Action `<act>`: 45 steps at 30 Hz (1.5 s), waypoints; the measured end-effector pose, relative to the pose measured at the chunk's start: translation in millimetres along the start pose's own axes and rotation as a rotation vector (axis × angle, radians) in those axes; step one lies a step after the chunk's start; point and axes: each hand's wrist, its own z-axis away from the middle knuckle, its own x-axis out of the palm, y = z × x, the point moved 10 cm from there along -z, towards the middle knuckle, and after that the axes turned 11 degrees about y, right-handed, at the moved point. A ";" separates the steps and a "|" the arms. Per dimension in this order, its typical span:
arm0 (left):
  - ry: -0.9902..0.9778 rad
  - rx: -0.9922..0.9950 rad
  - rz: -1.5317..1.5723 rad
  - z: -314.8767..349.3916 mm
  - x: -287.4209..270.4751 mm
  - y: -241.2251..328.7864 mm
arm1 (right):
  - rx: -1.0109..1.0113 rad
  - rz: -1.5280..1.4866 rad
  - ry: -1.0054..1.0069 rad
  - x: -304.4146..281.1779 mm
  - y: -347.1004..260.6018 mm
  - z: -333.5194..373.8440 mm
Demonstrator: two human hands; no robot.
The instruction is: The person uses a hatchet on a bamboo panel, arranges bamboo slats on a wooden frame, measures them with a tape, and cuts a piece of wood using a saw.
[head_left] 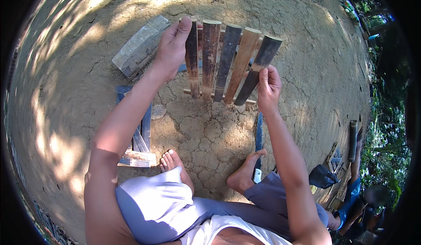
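A small slatted bamboo panel (pixel 210 61) hangs upright between my two hands above the dirt. Several split bamboo slats, some dark and some tan, are joined by thin cross strips near the top and bottom. My left hand (pixel 172 50) grips the upper left corner, its thumb over the leftmost slat and the other fingers partly hidden behind it. With thumb and bent fingers, my right hand (pixel 269 87) holds the rightmost slat at its outer edge, about halfway down. A saw (pixel 259 133) with a white handle lies below my right hand, beside my foot.
Beyond my left forearm lies a thick weathered wooden block (pixel 142 47). A frame of bamboo strips (pixel 146 122) rests on the cracked ground at left. At right are a black bag (pixel 323 177), a bamboo tube (pixel 353 142) and another person (pixel 353 197).
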 end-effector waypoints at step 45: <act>-0.620 0.337 -1.242 -14.2 124.7 43.2 | -0.358 1.095 -1.025 130.8 -102.0 -56.9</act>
